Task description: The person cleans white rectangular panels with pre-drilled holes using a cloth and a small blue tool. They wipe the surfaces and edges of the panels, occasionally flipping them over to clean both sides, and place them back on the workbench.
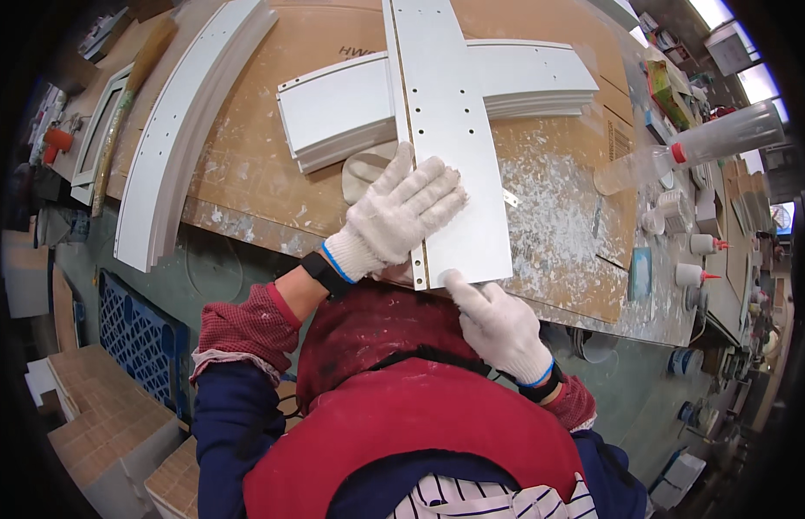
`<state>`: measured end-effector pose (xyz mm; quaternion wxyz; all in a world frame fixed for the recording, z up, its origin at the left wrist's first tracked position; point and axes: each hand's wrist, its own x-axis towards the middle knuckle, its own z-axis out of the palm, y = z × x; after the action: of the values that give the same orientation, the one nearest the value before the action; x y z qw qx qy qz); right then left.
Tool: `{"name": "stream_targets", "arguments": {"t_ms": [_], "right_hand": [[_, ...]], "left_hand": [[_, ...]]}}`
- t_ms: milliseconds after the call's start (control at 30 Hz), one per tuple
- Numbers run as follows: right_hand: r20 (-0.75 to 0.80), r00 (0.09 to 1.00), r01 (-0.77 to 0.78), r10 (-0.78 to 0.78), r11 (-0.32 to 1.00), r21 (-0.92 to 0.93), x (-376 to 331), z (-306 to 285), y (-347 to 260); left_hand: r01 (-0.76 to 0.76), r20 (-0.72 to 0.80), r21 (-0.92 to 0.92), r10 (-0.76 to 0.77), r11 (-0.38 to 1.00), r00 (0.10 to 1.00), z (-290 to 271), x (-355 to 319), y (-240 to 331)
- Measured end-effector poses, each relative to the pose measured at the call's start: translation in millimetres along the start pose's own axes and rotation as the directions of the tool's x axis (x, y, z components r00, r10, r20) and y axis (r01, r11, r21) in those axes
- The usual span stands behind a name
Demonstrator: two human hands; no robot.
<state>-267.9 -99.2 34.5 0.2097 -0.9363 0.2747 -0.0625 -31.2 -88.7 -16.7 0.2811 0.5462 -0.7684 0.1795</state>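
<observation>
While the brown worktop (273, 164) is dusted with white flakes, a long white drilled panel (446, 104) is laid across stacked white boards (333, 112). Its near end is pinned under the flat, open left hand (401, 212); the right hand (498, 322) is pinched on its bottom edge.

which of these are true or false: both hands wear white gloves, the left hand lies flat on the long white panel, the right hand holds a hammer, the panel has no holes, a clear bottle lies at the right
1. Both hands wear white gloves: true, the left hand and right hand.
2. Left hand lies flat on the white panel: true.
3. Right hand holds a hammer: false, its fingertips touch the panel's near edge.
4. The panel has no holes: false, holes run along its edge.
5. A clear bottle lies at the right: true.
</observation>
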Motion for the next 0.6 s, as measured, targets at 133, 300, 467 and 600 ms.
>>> {"name": "stream_targets", "arguments": {"t_ms": [133,300,467,600], "right_hand": [[0.019,0.988,0.155,-0.156,0.987,0.036,-9,-1,10],[-0.179,0.979,0.119,-0.096,0.985,0.123,-20,-10,30],[-0.284,0.957,0.006,0.059,0.974,0.225,-30,-17,37],[-0.407,0.909,0.036,0.094,0.953,0.300,-31,-22,42]], "left_hand": [[0.012,-0.012,-0.012,-0.012,1.000,1.000,3,1,2],[0.022,-0.002,-0.013,-0.022,1.000,1.000,3,1,5],[-0.001,0.002,-0.018,0.001,1.000,1.000,4,3,7],[-0.025,-0.041,0.007,0.025,1.000,0.999,2,2,4]]}}
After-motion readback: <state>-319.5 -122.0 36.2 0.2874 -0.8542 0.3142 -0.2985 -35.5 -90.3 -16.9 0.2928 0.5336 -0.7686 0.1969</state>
